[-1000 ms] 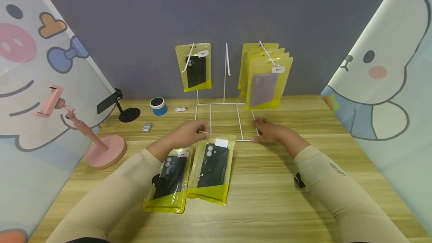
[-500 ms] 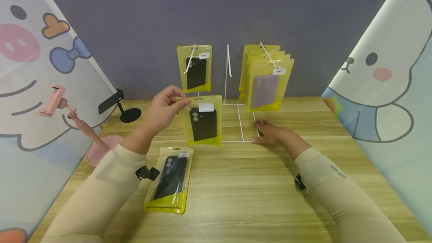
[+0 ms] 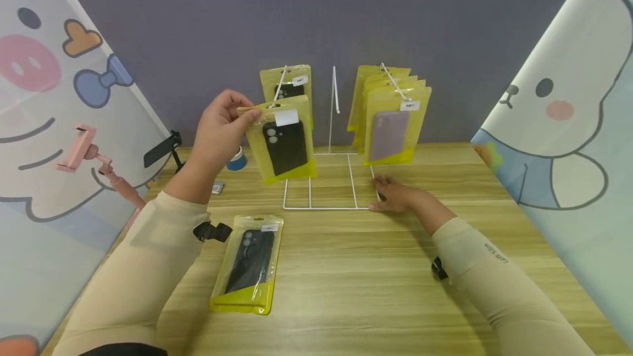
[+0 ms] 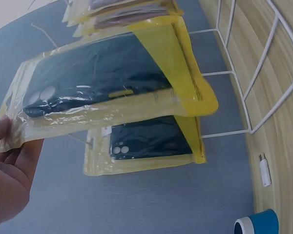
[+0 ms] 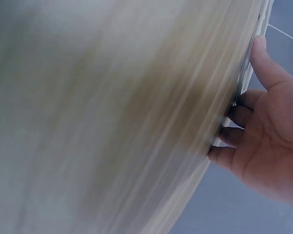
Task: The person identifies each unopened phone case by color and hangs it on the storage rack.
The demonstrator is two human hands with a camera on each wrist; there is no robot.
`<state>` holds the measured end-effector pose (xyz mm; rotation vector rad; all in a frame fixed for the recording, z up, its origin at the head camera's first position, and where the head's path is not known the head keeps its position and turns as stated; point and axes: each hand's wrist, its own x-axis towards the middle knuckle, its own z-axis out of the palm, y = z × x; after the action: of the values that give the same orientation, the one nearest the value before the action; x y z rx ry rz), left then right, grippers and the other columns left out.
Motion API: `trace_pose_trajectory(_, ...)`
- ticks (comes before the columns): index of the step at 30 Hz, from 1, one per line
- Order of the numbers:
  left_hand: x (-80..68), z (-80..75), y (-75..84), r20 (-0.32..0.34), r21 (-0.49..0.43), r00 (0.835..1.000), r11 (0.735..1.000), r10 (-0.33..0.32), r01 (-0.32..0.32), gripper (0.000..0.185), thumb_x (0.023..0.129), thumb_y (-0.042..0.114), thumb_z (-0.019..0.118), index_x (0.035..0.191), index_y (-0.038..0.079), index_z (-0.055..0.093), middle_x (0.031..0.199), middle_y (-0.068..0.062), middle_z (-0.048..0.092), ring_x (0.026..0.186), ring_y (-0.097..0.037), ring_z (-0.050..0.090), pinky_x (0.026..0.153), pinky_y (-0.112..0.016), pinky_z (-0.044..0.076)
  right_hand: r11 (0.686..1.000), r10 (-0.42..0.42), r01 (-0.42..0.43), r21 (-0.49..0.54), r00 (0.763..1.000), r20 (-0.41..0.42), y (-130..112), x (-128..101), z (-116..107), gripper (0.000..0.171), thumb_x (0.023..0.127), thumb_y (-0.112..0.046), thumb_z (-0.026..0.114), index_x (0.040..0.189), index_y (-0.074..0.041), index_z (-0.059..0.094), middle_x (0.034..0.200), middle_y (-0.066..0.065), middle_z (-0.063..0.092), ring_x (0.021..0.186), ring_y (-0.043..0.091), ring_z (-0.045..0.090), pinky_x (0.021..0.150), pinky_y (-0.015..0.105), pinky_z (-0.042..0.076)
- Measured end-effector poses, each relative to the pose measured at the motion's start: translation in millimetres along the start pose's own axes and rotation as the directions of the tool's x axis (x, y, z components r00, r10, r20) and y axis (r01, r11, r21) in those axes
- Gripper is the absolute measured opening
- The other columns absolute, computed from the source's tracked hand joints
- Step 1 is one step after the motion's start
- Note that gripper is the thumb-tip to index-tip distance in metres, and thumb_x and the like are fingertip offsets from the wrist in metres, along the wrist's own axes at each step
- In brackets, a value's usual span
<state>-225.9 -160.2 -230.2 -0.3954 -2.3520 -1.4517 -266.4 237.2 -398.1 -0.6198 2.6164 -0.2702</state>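
Note:
My left hand [image 3: 220, 125] pinches the top corner of a yellow packet [image 3: 282, 139] with a black phone case in it and holds it up in front of the rack's left hook. Behind it hangs another black-case packet [image 4: 146, 146]. In the left wrist view the held packet [image 4: 102, 83] fills the upper frame, with my left hand [image 4: 7, 170] at its corner. My right hand [image 3: 393, 191] rests flat on the table, its fingers on the corner of the white wire rack [image 3: 328, 180]. A second black-case packet [image 3: 249, 262] lies on the table.
Several yellow packets [image 3: 393, 120] hang on the rack's right hook, the front one with a lilac case. A pink phone stand [image 3: 94, 163], a black phone stand [image 3: 163, 150], a blue round tin [image 3: 237, 161] and a small white stick [image 4: 265, 170] stand at the table's left and back.
My left hand picked the packet up from the table and raised it toward the left hook. The right hand stayed on the rack's base.

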Motion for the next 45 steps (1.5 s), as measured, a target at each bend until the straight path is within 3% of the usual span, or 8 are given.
trace_pose_trajectory(4,4.5,2.3,-5.0,0.01,0.018,1.0,1.0,-0.026,0.026,0.024,0.094,0.041,0.062,0.108,0.022,0.058,0.062,-0.001,0.049,0.055,-0.02,0.037,0.06,-0.036,0.036,1.0,0.0,0.0,-0.002,1.0,0.004,-1,0,1,0.096,0.096,-0.057,0.051,0.155,0.004,0.007,0.162,0.027,-0.001,0.146,0.051,-0.003,0.117,0.064,0.011)
trace_pose_trajectory(8,14.2,4.9,-9.2,0.014,0.022,0.999,0.999,-0.035,0.034,0.026,0.094,0.044,0.062,0.109,0.023,0.057,0.065,-0.003,0.049,0.052,-0.021,0.035,0.054,-0.036,0.035,1.0,0.004,-0.004,0.003,1.0,0.002,0,-1,1,0.096,0.096,-0.056,0.051,0.155,0.004,0.006,0.162,0.026,-0.003,0.146,0.051,-0.005,0.117,0.065,0.01)
trace_pose_trajectory(12,31.9,9.3,-13.7,0.023,0.036,0.998,0.998,-0.054,0.053,0.027,0.093,0.046,0.061,0.108,0.025,0.057,0.07,-0.003,0.051,0.055,-0.02,0.037,0.05,-0.035,0.034,1.0,0.014,-0.014,0.009,1.0,0.01,0,-2,-1,0.095,0.097,-0.055,0.051,0.156,0.003,0.004,0.162,0.024,-0.005,0.147,0.05,-0.007,0.117,0.065,0.009)
trace_pose_trajectory(18,61.7,17.4,-22.9,0.036,0.055,0.997,0.996,-0.071,0.069,0.028,0.092,0.046,0.061,0.108,0.024,0.056,0.071,-0.003,0.046,0.058,-0.019,0.037,0.054,-0.035,0.034,1.0,0.02,-0.02,0.005,1.0,0.012,-2,-4,-1,0.095,0.097,-0.055,0.051,0.156,0.002,0.005,0.162,0.024,-0.004,0.147,0.05,-0.006,0.116,0.066,0.01)
trace_pose_trajectory(27,103.1,29.1,-34.0,0.04,0.052,0.993,0.992,-0.114,0.112,0.024,0.094,0.042,0.06,0.108,0.024,0.054,0.079,-0.001,0.05,0.061,-0.018,0.039,0.055,-0.034,0.035,0.999,0.035,-0.035,0.008,0.999,0.017,-2,-3,-2,0.094,0.097,-0.055,0.051,0.156,0.001,0.004,0.163,0.023,-0.004,0.147,0.049,-0.006,0.117,0.065,0.01)
trace_pose_trajectory(32,119.4,33.9,-40.2,0.017,0.0,0.991,0.991,-0.136,0.136,0.02,0.095,0.035,0.062,0.107,0.021,0.055,0.093,0.006,0.059,0.076,-0.013,0.051,0.059,-0.032,0.037,1.0,0.016,-0.015,-0.01,1.0,0.003,0,1,-3,0.095,0.096,-0.056,0.052,0.156,0.003,0.006,0.162,0.025,-0.002,0.147,0.05,-0.005,0.117,0.063,0.01)
trace_pose_trajectory(40,129.0,33.6,-45.9,0.015,-0.005,0.982,0.982,-0.188,0.188,0.026,0.094,0.035,0.063,0.113,0.022,0.051,0.099,0.005,0.057,0.078,-0.013,0.052,0.066,-0.03,0.04,1.0,0.004,-0.005,-0.021,1.0,-0.006,2,5,-2,0.095,0.096,-0.055,0.053,0.155,0.005,0.007,0.161,0.027,0.0,0.146,0.052,-0.003,0.117,0.063,0.01)
trace_pose_trajectory(45,119.7,29.1,-49.7,0.03,-0.095,0.979,0.975,-0.201,0.203,0.045,0.092,0.037,0.066,0.127,0.02,0.044,0.125,-0.002,0.06,0.106,-0.015,0.057,0.087,-0.033,0.045,0.999,0.007,-0.007,-0.037,1.0,0.002,3,5,-2,0.096,0.096,-0.056,0.051,0.155,0.004,0.006,0.161,0.027,-0.001,0.146,0.051,-0.003,0.118,0.062,0.011)
